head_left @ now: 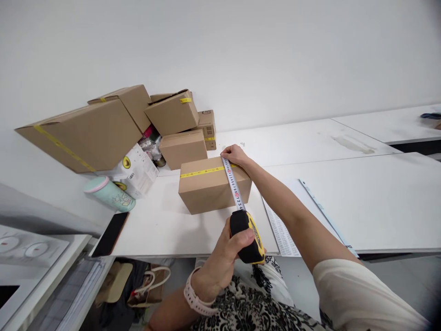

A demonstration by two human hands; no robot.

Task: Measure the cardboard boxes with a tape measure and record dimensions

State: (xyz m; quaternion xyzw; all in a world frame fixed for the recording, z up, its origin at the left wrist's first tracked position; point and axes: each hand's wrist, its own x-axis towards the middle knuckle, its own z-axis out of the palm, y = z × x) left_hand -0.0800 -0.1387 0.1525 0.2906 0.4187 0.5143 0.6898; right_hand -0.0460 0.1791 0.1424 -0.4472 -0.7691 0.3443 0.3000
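Tape measure (247,236), black and yellow, held over the near edge of a white worktable (155,234): case gripped in the left hand (222,257), thumb pressed on its side, pale watch strap (198,295) at the wrist below. Dark flat object (110,234) well left of the grip; printed sheets (283,235) just right, partly hidden by the right arm (296,207). Blade (234,184) drawn out, leading away from the grip, past the near face of a cardboard box (208,197) and across its top close to the right-hand end, over a yellow tape strip (201,172). Mint-coloured bottle (112,194) far left of the grip, beside a white printed carton (143,170). Beyond the case, right hand (236,153) at the box top's far edge, fingers pinching the blade end; exact contact of the tip hidden. Farther off, left: plain brown box (182,151), then stacked cartons (103,133), then white wall (258,55). Step in hand, by judgement: measuring across the box top. Next move seemingly calling for a firm pinch at the far edge, blade straight and flat, scale read at the near edge.
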